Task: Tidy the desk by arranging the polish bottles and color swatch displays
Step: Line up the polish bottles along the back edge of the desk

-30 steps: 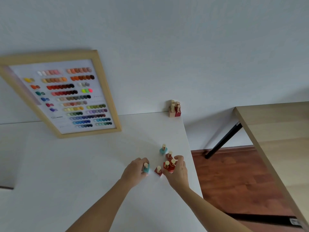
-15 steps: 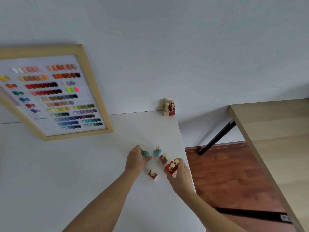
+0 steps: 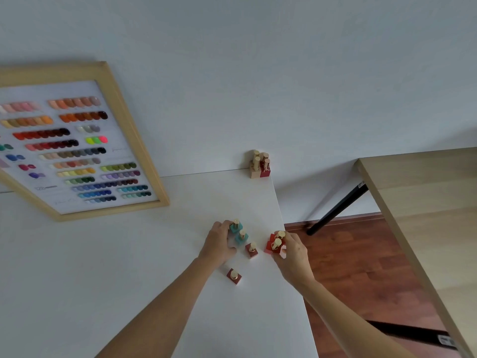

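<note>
Gold-capped bright red square polish bottles [image 3: 275, 244], two side by side, sit pinched in the right hand [image 3: 293, 254], presumably carried as a pair toward the gold-capped bottle cluster [image 3: 259, 165] at twelve o'clock in the white desk [image 3: 129, 267] corner. Left hand [image 3: 219, 243] fingers curl around a teal square bottle [image 3: 235, 226], a second teal bottle [image 3: 241, 237] just beside. Two dark red bottles [image 3: 251, 249] stand loose at six o'clock; the wood-framed colour swatch board [image 3: 77, 148] leans at ten
</note>
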